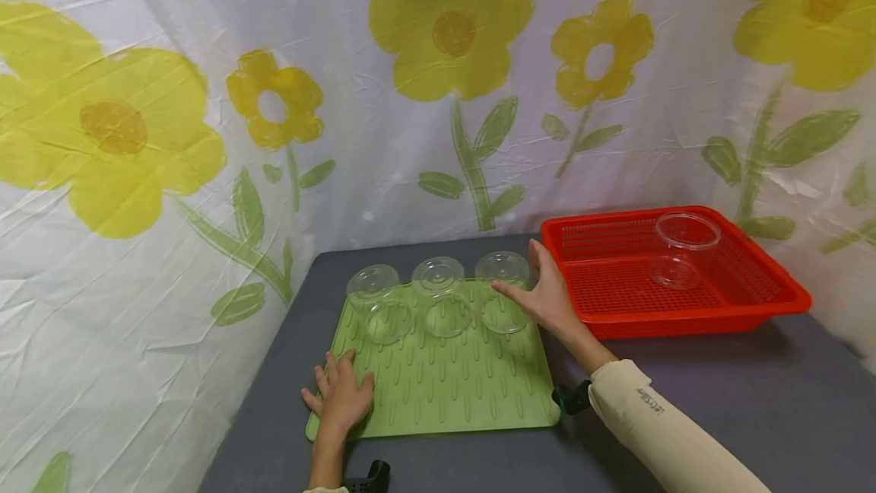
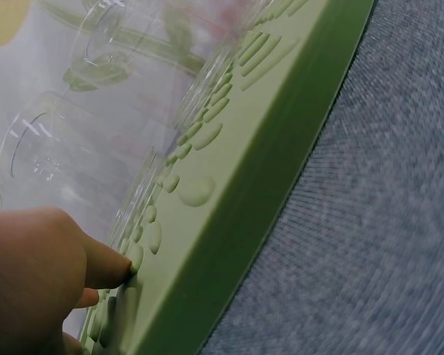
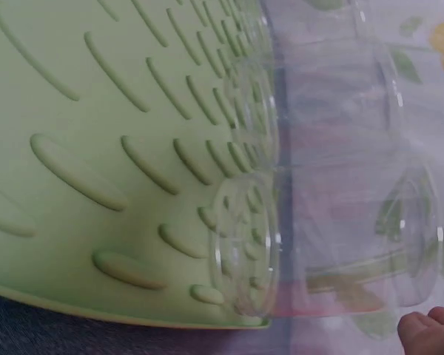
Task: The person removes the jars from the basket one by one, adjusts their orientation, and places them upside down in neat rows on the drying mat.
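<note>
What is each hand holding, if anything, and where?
Nothing is gripped. The right hand touches the side of the rightmost clear cup; the left hand rests flat on the green mat.

In the right wrist view the right hand (image 3: 428,331) is cut off by the corner; only fingertips show.

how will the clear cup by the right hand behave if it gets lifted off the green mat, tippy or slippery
The clear cup looks thin-walled and see-through, so probably light and easy to lift, perhaps crushable under a hard squeeze. It stands mouth down on the ribbed green mat, so likely steady until lifted. Its smooth wall may be slippery for the right hand, which touches its side.
</note>
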A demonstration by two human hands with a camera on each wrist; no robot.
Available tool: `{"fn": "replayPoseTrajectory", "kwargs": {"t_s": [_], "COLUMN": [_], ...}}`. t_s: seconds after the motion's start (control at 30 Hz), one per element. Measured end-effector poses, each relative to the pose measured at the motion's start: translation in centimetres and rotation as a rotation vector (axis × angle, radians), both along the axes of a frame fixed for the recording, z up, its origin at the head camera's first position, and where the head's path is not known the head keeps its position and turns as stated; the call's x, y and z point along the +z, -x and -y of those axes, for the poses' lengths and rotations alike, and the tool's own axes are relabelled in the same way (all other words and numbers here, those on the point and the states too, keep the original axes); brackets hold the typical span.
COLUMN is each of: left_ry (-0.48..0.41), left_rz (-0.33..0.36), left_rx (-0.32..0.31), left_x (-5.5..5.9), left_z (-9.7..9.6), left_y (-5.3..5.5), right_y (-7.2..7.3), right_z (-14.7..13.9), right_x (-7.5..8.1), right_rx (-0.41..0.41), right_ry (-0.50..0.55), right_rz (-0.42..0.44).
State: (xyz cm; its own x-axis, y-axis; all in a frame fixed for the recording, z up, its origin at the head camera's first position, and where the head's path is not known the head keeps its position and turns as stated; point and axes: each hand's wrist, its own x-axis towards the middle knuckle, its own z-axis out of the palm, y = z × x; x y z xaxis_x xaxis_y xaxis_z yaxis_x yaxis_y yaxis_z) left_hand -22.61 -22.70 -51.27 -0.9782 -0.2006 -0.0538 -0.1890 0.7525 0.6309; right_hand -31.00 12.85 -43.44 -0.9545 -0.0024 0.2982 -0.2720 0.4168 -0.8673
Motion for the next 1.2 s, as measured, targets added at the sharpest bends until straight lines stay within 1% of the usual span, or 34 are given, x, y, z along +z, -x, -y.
{"fn": "replayPoseTrajectory", "kwargs": {"t_s": [0.2,0.3,0.4,0.57,0.7,0.9,1.07,1.2], "left_ry": [0.000,-0.006,-0.007,-0.010,-0.010,-0.006,-0.009,-0.009], "left_rz": [0.024,0.033,0.036,0.032,0.030,0.034,0.039,0.034], "left_rx": [-0.007,-0.010,-0.010,-0.009,-0.010,-0.008,-0.013,-0.013], "left_x": [-0.1,-0.3,-0.5,-0.6,-0.5,-0.2,-0.3,-0.3], "left_z": [0.4,0.4,0.3,0.1,0.0,0.3,0.3,0.1], "left_y": [0.2,0.3,0.3,0.2,0.2,0.0,0.2,0.3], "right_y": [-0.3,-0.3,-0.1,0.2,0.6,1.1,1.4,1.7], "right_z": [-0.5,-1.3,-2.5,-5.4,-7.9,-11.1,-13.6,-15.9], "right_x": [1.3,1.7,1.8,2.0,2.5,3.1,3.6,3.7], "right_rx": [0.033,0.018,-0.025,-0.135,-0.242,-0.436,-0.560,-0.652], "right_ry": [0.077,0.075,0.067,0.057,0.056,0.072,0.080,0.026], "right_rz": [-0.087,-0.118,-0.157,-0.218,-0.240,-0.226,-0.210,-0.222]}}
